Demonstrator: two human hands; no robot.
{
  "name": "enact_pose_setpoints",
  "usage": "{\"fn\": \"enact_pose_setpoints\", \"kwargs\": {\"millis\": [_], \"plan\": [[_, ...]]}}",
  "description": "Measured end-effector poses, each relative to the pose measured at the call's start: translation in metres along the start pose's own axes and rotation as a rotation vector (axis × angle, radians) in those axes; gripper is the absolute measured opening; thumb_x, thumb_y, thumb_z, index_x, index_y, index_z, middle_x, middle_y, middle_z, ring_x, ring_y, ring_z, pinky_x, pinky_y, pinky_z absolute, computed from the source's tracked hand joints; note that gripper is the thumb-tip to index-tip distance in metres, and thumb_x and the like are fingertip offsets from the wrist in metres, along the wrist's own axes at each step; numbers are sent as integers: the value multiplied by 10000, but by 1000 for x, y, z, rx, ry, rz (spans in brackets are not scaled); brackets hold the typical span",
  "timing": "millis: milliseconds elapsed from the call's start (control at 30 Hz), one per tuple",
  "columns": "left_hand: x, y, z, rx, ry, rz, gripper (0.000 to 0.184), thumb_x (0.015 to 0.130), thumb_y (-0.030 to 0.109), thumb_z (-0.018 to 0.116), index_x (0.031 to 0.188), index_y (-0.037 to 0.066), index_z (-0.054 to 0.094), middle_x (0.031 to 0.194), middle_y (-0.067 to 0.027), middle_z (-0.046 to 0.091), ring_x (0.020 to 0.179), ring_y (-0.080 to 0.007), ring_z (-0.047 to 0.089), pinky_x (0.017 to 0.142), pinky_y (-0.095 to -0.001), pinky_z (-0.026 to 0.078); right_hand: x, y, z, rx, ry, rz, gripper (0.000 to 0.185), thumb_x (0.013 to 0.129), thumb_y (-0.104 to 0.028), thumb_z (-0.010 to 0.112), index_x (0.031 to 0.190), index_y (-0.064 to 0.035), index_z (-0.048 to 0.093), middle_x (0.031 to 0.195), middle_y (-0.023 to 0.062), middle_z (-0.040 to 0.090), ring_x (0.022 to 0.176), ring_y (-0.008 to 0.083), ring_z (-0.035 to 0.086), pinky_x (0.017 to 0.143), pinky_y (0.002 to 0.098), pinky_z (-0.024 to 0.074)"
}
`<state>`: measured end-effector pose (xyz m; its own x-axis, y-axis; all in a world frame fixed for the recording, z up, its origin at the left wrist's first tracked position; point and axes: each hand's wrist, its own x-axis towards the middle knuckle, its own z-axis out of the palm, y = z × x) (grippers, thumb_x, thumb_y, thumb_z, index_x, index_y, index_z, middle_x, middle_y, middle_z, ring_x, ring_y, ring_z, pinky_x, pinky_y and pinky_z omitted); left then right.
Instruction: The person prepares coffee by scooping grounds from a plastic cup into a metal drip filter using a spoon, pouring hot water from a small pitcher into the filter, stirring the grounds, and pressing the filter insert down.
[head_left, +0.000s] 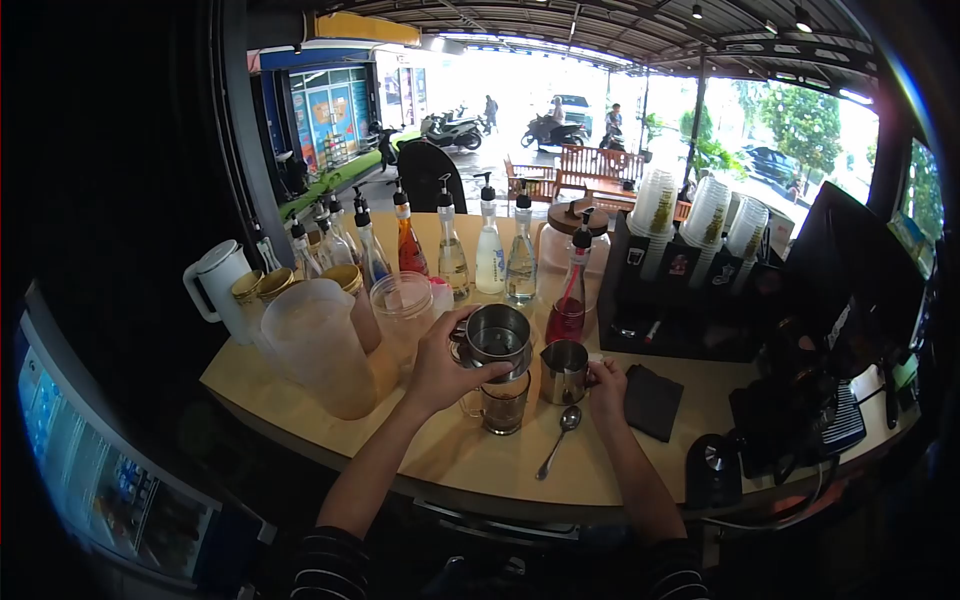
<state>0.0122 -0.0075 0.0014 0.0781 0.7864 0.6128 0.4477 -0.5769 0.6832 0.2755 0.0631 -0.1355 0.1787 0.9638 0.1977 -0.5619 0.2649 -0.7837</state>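
Note:
My left hand [440,365] is closed round a round metal coffee dripper [498,335], its thumb along the near side. The dripper's open top faces up, and dark liquid or a shiny bottom shows inside. Directly below it is a glass mug [505,408] with something brownish in it; whether dripper and mug touch I cannot tell. My right hand [607,388] grips the handle of a small steel milk pitcher [567,375], upright just right of the mug. A metal spoon [560,440] lies in front of the pitcher.
Several pump bottles [453,255] line the back of the wooden counter [440,455]. A large plastic jug [318,345] and a clear jar [402,305] stand left. To the right are a dark folded cloth [654,402] and a black rack [680,290] with stacked cups [705,212].

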Motion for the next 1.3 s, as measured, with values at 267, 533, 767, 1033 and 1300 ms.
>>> {"fn": "enact_pose_setpoints", "kwargs": {"millis": [267,533,767,1033,1300], "plan": [[-9,-8,11,46,-35,-22,795,591,281,880,1241,22,503,1139,-121,587,1092,-227,571,949,-359,456,4,5,-13,-37,-4,53,125,853,-14,546,779,-81,471,720,-3,498,662,83,481,653,230,402],[-14,-5,14,3,-100,-76,819,591,283,882,1274,57,489,1186,-87,550,1115,-201,540,968,-348,441,0,3,-10,-93,5,45,123,861,-41,548,777,-88,471,696,-9,492,642,80,484,633,234,411],[-18,-19,18,-36,-96,-65,836,578,285,890,1277,59,490,1183,-79,558,1102,-194,542,969,-344,429,0,6,-13,-96,-7,29,133,866,-79,586,774,-106,494,705,-28,533,631,53,491,609,222,403],[-23,-16,17,-94,-121,-110,845,582,290,888,1281,52,479,1200,-91,553,1111,-198,536,980,-352,418,-4,2,-8,-124,13,30,132,860,-64,586,793,-107,480,714,-28,525,651,51,486,633,212,391],[-34,-17,16,-136,86,19,763,668,263,831,1283,33,443,1207,-114,524,1155,-237,501,979,-377,405,-3,7,-10,-264,22,-51,74,872,-80,561,895,-110,497,780,-32,539,683,50,519,637,208,426]]}}
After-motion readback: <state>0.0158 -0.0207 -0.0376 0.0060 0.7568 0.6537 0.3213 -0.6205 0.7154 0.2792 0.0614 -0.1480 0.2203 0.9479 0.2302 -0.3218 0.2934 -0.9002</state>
